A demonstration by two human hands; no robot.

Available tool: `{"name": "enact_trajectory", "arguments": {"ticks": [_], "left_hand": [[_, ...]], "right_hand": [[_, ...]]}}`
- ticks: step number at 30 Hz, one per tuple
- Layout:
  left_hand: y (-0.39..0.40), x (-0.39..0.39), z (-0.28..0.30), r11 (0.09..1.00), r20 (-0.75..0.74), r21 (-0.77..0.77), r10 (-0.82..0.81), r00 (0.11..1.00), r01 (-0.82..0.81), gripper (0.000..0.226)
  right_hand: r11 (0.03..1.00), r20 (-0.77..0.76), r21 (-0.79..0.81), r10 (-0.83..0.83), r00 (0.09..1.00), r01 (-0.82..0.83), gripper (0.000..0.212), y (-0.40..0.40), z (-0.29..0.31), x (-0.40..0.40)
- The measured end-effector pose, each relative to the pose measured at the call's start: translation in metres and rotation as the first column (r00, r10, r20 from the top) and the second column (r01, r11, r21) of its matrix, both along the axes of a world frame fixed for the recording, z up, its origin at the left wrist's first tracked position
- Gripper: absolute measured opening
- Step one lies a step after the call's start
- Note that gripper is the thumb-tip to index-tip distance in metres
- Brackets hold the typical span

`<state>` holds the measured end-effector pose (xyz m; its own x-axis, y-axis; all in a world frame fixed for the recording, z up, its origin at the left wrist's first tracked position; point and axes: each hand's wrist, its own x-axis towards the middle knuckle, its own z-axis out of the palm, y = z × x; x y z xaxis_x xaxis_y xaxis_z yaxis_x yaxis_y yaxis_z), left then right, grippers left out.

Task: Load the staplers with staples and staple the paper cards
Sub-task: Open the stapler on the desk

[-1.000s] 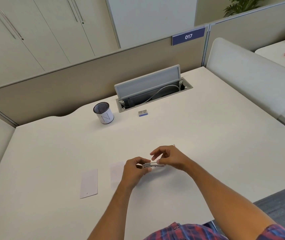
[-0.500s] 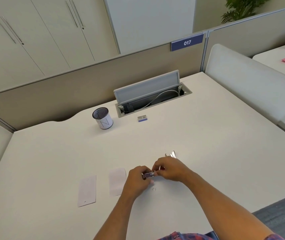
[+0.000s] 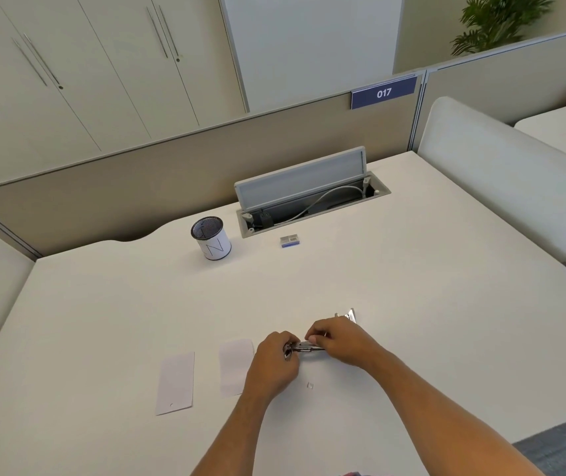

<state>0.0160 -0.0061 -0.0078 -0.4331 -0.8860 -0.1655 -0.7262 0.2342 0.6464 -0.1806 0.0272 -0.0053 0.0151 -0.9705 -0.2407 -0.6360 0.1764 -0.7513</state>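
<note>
A small metal stapler (image 3: 303, 348) lies between both hands just above the white desk (image 3: 412, 304). My left hand (image 3: 274, 365) grips its left end, and my right hand (image 3: 340, 341) pinches its right part from above. Another metal stapler piece (image 3: 346, 316) pokes out behind my right hand. Two white paper cards lie to the left: one (image 3: 175, 383) apart, the other (image 3: 235, 362) partly under my left hand. A small staple box (image 3: 290, 240) sits far back. A tiny white scrap (image 3: 310, 385) lies near my left wrist.
A mesh pen cup (image 3: 211, 238) stands at the back left of the desk. Behind the staple box, a cable hatch (image 3: 309, 201) stands open. Padded dividers border the desk on the left and right, a partition at the back.
Both hands have closed tighter on the small stapler and lowered toward the desk. My right fingers, spread a second ago, now curl over it. The camera tilted slightly.
</note>
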Motion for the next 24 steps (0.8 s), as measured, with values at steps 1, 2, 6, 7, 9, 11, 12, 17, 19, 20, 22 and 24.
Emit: {"name": "enact_trajectory", "arguments": {"ticks": [1, 2, 6, 7, 9, 11, 12, 17, 19, 20, 22, 24], "left_hand": [[0.000, 0.001, -0.001, 1.000, -0.002, -0.004, 0.001, 1.000, -0.001, 0.026], [0.001, 0.001, -0.001, 1.000, -0.001, -0.008, -0.001, 1.000, 0.001, 0.026], [0.002, 0.003, -0.005, 0.999, 0.017, -0.020, -0.031, 0.999, 0.031, 0.027], [0.002, 0.004, -0.005, 0.999, 0.019, -0.024, -0.037, 0.999, 0.038, 0.027], [0.002, 0.004, -0.005, 0.998, 0.024, -0.043, -0.042, 0.999, 0.043, 0.025], [0.002, 0.004, -0.004, 0.998, 0.026, -0.061, -0.033, 0.999, 0.034, 0.021], [0.002, 0.004, -0.004, 0.997, 0.027, -0.067, -0.029, 0.999, 0.031, 0.019], [0.003, 0.006, -0.006, 0.995, 0.033, -0.092, -0.035, 0.999, 0.037, 0.018], [0.002, 0.007, -0.008, 0.994, 0.037, -0.100, -0.032, 0.999, 0.036, 0.018], [0.002, 0.007, -0.009, 0.994, 0.044, -0.103, -0.031, 0.999, 0.035, 0.018], [0.001, 0.008, -0.011, 0.994, 0.050, -0.101, -0.026, 0.998, 0.031, 0.019], [0.000, 0.008, -0.012, 0.995, 0.042, -0.096, -0.019, 0.999, 0.023, 0.021]], "right_hand": [[1.000, 0.003, 0.001, -0.006, 1.000, 0.006, 0.017, 0.000, -0.001, 0.000], [1.000, 0.000, 0.004, -0.009, 1.000, 0.009, 0.017, 0.000, -0.001, 0.001], [1.000, -0.058, 0.006, -0.003, 0.998, 0.004, 0.020, -0.001, 0.000, 0.002], [1.000, -0.067, 0.004, -0.005, 0.998, 0.006, 0.020, -0.001, 0.001, 0.002], [1.000, -0.076, 0.010, -0.012, 0.997, 0.013, 0.021, -0.001, 0.000, 0.003], [1.000, -0.085, 0.019, -0.018, 0.996, 0.020, 0.022, -0.001, -0.002, 0.004], [1.000, -0.093, 0.020, -0.020, 0.995, 0.022, 0.022, 0.000, -0.003, 0.004], [0.999, -0.047, 0.012, -0.036, 0.998, 0.037, 0.025, 0.001, -0.009, 0.006], [0.999, -0.030, 0.006, -0.035, 0.999, 0.036, 0.026, 0.002, -0.010, 0.007], [0.999, -0.026, 0.003, -0.038, 0.999, 0.038, 0.026, 0.003, -0.010, 0.007], [0.999, -0.006, 0.002, -0.053, 0.999, 0.053, 0.028, 0.004, -0.011, 0.007], [0.998, 0.004, -0.004, -0.056, 0.998, 0.056, 0.038, 0.005, -0.013, 0.006]]}}
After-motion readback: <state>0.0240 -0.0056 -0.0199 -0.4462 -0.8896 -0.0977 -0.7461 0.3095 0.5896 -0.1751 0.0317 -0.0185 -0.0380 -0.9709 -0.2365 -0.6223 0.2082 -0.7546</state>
